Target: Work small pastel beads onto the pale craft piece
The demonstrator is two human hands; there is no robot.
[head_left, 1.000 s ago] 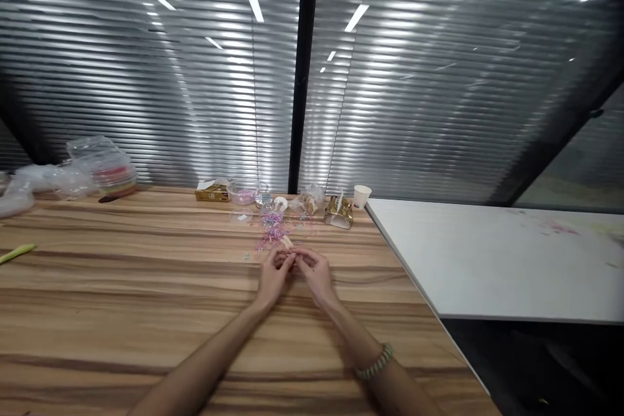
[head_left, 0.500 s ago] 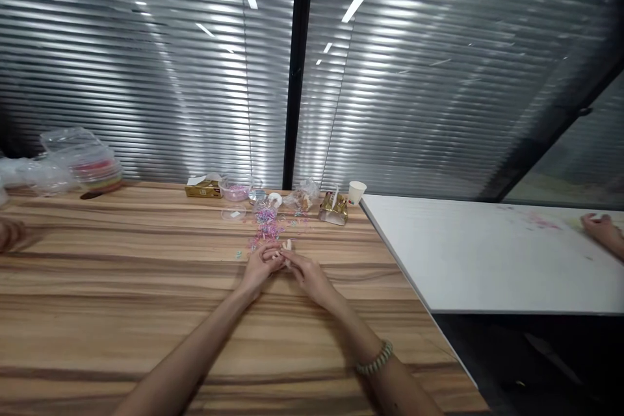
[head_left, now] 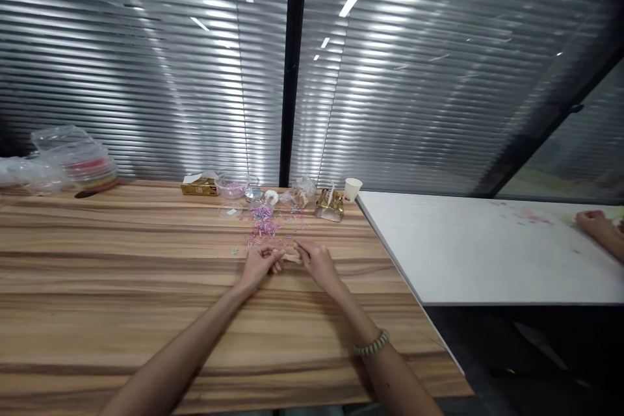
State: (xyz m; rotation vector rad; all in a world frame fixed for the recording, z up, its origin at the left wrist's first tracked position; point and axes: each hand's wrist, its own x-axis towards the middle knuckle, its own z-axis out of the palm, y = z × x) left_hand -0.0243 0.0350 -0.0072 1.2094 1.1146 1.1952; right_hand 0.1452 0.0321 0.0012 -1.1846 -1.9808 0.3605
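Observation:
My left hand (head_left: 260, 262) is closed, its fingertips pinched together low over the wooden table (head_left: 146, 312). My right hand (head_left: 316, 263), with a beaded bracelet (head_left: 372, 343) further down that arm, is pinched too. A small pale strip (head_left: 292, 259) stretches between the two sets of fingertips; its material is too small to tell. Just beyond the hands lies a loose pile of pink, purple and blue small pieces (head_left: 264, 227). A clear bag or cup holding similar pieces (head_left: 262, 210) lies behind the pile.
Along the back stand a gold box (head_left: 199, 186), a clear tub with pink contents (head_left: 233, 190), a white roll (head_left: 271, 197), crumpled clear plastic (head_left: 302, 190), a gold tissue pack (head_left: 330, 205) and a paper cup (head_left: 353, 189). Stacked containers (head_left: 92, 172) sit left. Another person's hand (head_left: 597, 226) rests over the white table (head_left: 478, 260).
My hands have moved apart from nearly touching, and the pale strip now spans the gap between them. The view has shifted slightly. At the left edge, another person's hand has left view.

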